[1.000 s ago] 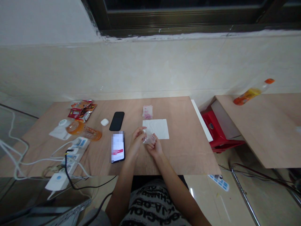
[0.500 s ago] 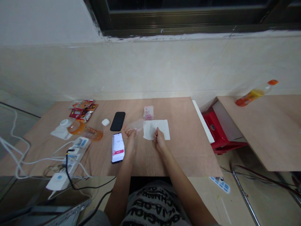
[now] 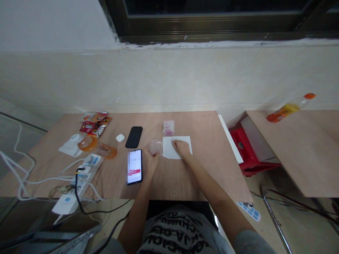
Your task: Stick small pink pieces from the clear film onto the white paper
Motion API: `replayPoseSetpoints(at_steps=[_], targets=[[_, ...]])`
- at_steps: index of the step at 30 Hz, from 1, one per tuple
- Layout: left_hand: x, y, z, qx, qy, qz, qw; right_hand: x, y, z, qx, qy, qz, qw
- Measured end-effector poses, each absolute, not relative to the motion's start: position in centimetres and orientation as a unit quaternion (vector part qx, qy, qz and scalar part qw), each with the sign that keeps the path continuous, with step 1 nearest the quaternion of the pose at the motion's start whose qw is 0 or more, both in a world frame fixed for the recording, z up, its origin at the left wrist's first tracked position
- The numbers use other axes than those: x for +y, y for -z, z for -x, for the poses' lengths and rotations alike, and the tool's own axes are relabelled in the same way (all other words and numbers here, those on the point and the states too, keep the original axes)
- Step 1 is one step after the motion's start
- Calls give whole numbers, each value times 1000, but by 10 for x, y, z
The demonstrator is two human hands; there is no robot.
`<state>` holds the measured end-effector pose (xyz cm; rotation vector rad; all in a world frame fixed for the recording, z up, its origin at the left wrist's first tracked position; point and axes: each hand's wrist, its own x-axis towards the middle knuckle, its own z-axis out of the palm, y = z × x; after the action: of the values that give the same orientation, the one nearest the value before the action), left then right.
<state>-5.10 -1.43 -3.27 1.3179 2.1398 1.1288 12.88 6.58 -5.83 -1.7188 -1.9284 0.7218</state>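
My left hand (image 3: 150,157) is closed on the edge of a clear plastic bag (image 3: 156,144), whose see-through body stands up beyond the fingers. Over a white sheet of paper (image 3: 169,151) is my right hand (image 3: 182,147), its fingers curled together; whatever they pinch is hidden or too small to make out. Just behind the paper lies a small clear packet (image 3: 168,127) with pinkish contents. Beside my left hand a phone (image 3: 134,167) with a lit timer screen lies on the wooden table (image 3: 212,169).
A black phone (image 3: 134,137) and a small white case (image 3: 120,138) lie left of centre. Farther left are an orange drink bottle (image 3: 103,150) on its side, snack wrappers (image 3: 95,123) and a power strip (image 3: 79,183) with trailing cables. Another bottle (image 3: 287,109) lies on the right-hand table.
My right hand has moved up and slightly right over the paper. My left hand has shifted slightly right, and the plastic bag, stretched toward the paper before, now stands rounder above the fingers.
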Motion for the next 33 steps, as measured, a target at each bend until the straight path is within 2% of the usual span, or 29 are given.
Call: replayPoseSetpoints(at_steps=[3, 6, 9, 13, 18, 33], targets=[[-11, 33, 54, 771, -301, -533, 175, 64, 55, -130, -754, -178, 626, 83], [-8, 37, 54, 773, -232, -579, 114, 63, 52, -130, -776, -133, 615, 33], [-8, 45, 52, 770, -210, -601, 50, 62, 51, -131, -782, -120, 611, 21], [-13, 57, 52, 766, -238, -598, 19, 61, 51, -132, -783, -110, 612, 23], [-18, 69, 63, 755, -299, -583, 33, 59, 48, -133, -779, -106, 618, 16], [-12, 73, 118, 672, -365, -640, 79, 58, 41, -133, -779, -103, 619, 11]])
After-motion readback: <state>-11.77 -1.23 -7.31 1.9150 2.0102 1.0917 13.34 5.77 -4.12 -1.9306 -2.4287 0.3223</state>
